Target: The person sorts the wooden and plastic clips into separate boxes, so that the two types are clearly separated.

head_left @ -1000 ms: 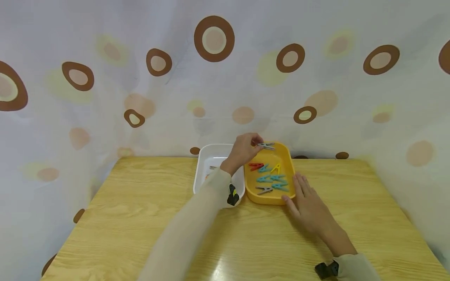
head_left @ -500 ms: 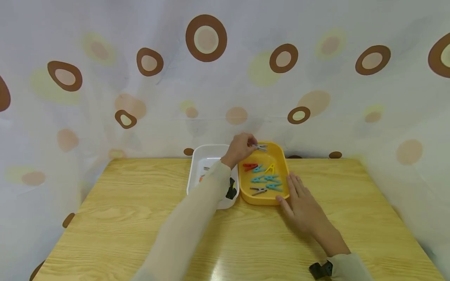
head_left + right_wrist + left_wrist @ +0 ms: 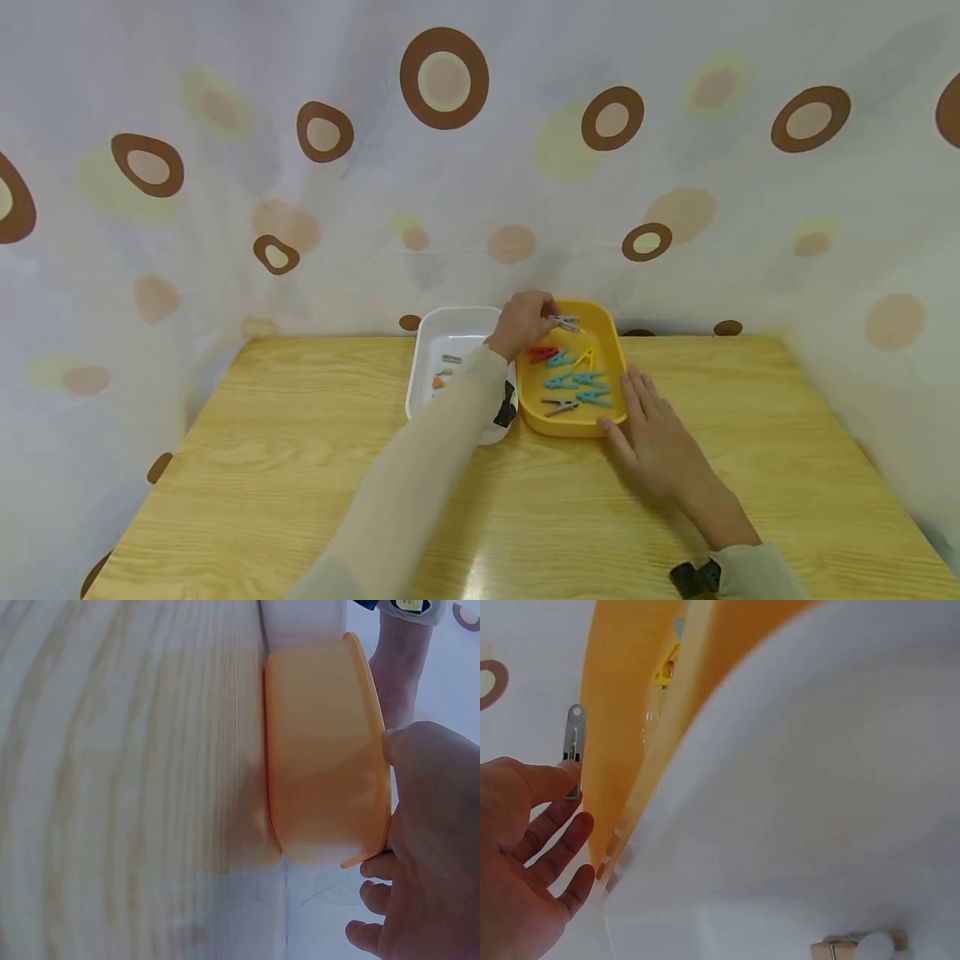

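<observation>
My left hand (image 3: 519, 323) pinches a grey clothespin (image 3: 574, 742) between thumb and index finger; its other fingers are spread. Hand and clothespin are at the far end of the yellow tray (image 3: 573, 427). In that tray lie a red clothespin (image 3: 542, 355), a yellow clothespin (image 3: 585, 359), a grey clothespin (image 3: 560, 407) and several light-blue ones. Against the tray's near right corner rests my right hand (image 3: 663, 446), fingers straight along the side and thumb at the front rim. The right wrist view shows this thumb (image 3: 397, 742) touching the rim.
A white tray (image 3: 414, 375) stands directly left of the yellow one, partly hidden by my left forearm. Several small pieces, one with orange, lie in it. Both trays sit near the back of the wooden table (image 3: 300, 442), before a dotted wall covering (image 3: 450, 183).
My left hand has come slightly lower and nearer with the grey clothespin, over the yellow tray. The right hand stays at the tray's corner. The head view has shifted slightly.
</observation>
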`<state>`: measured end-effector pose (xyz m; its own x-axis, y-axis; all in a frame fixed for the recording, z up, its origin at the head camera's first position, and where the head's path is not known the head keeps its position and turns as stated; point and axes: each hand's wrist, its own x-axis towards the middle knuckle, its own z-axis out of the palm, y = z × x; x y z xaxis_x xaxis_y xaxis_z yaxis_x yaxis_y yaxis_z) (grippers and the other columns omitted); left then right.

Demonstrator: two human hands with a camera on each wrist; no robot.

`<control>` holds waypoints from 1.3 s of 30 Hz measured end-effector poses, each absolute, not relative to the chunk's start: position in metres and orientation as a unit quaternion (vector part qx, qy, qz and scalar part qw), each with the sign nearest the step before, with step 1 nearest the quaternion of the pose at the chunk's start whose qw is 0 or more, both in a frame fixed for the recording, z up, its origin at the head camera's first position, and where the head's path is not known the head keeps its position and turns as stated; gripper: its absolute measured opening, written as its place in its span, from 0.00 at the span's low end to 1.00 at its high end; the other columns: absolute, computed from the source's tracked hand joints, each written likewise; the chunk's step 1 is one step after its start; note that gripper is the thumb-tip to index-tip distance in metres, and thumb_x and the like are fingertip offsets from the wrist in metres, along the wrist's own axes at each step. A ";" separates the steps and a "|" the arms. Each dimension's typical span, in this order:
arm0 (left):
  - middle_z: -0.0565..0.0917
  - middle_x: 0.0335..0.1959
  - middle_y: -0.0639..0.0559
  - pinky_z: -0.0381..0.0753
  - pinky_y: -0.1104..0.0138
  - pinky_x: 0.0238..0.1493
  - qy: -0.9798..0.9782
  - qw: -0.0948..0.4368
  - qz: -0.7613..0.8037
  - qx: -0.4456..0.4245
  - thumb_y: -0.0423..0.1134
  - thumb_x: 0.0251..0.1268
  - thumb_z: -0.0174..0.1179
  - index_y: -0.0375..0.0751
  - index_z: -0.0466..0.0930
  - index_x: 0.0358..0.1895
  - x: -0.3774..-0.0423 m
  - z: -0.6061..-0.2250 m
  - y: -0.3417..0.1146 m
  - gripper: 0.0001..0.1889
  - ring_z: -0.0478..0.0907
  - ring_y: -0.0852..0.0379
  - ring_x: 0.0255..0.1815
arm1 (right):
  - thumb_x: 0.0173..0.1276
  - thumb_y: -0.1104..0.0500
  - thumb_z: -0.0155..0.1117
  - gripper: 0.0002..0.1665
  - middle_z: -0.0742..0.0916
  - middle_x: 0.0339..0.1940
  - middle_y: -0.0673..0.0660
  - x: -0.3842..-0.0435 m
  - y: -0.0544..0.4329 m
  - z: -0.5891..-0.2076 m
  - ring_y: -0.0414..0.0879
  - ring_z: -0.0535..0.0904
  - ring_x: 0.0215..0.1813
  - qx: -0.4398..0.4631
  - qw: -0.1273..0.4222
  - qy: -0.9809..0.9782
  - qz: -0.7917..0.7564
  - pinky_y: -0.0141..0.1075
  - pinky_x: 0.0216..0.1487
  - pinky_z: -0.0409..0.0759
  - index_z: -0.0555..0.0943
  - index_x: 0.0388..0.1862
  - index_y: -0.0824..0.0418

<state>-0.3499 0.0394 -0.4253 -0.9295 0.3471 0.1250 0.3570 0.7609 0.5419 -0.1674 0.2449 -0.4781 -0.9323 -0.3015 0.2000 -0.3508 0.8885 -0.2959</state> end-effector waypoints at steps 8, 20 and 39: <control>0.83 0.41 0.53 0.78 0.68 0.49 -0.945 0.009 -0.267 -0.187 0.42 0.73 0.65 0.44 0.86 0.44 -0.351 -0.425 0.042 0.06 0.76 0.56 0.41 | 0.84 0.39 0.43 0.48 0.52 0.84 0.70 -0.166 0.244 -0.479 0.67 0.48 0.82 0.162 0.070 -0.970 0.166 0.67 0.74 0.57 0.48 0.82 0.73; 0.84 0.55 0.45 0.79 0.61 0.58 -0.942 -0.012 -0.274 -0.194 0.42 0.74 0.65 0.39 0.83 0.57 -0.345 -0.418 0.040 0.15 0.79 0.51 0.53 | 0.84 0.39 0.44 0.47 0.53 0.83 0.71 -0.166 0.242 -0.479 0.68 0.49 0.82 0.167 0.079 -0.968 0.170 0.67 0.73 0.58 0.49 0.82 0.74; 0.84 0.54 0.45 0.79 0.63 0.58 -0.927 -0.035 -0.278 -0.249 0.40 0.78 0.59 0.38 0.82 0.57 -0.330 -0.391 0.008 0.14 0.79 0.50 0.55 | 0.84 0.39 0.43 0.48 0.53 0.83 0.71 -0.166 0.243 -0.476 0.68 0.48 0.82 0.165 0.072 -0.969 0.167 0.67 0.73 0.57 0.48 0.82 0.74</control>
<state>-0.3302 0.0078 -0.3907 -0.8733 0.4815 0.0744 0.4429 0.7209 0.5330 -0.1662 0.2432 -0.4759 -0.9354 -0.2951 0.1947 -0.3433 0.8898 -0.3005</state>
